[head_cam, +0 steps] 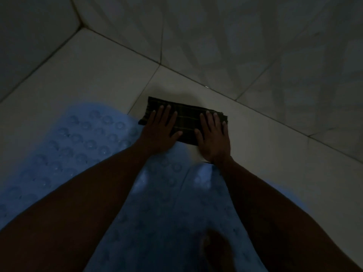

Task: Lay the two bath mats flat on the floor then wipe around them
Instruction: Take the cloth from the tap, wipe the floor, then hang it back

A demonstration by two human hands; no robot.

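Both your hands lie flat with fingers spread, pressing a folded cloth (pixel 184 122) onto the floor (pixel 78 79): your left hand (pixel 159 130) on the cloth's left half, your right hand (pixel 214 138) on its right half, neither one curled round it.

Beneath your forearms and stretching back toward you lie the two bath mats. One blue mat (pixel 74 146) spreads out to the left of your left hand, its round suction cups showing; a second blue mat (pixel 204 193) runs back under your right forearm, and the two appear to meet along a seam between your arms. Both look flat from here, though the dim light hides their far edges, so you cannot be sure.

By that reading the laying is done and you are on the wiping step, working the bare tile just ahead of the mats' front edge, near where floor meets wall (pixel 235 46).

Next you likely need to keep even pressure and slide the cloth along the mats' outline without riding up over their edges.

Your cloth is dark, crossed by thin pale lines, folded into a tidy rectangle, and touches the left mat's front edge.
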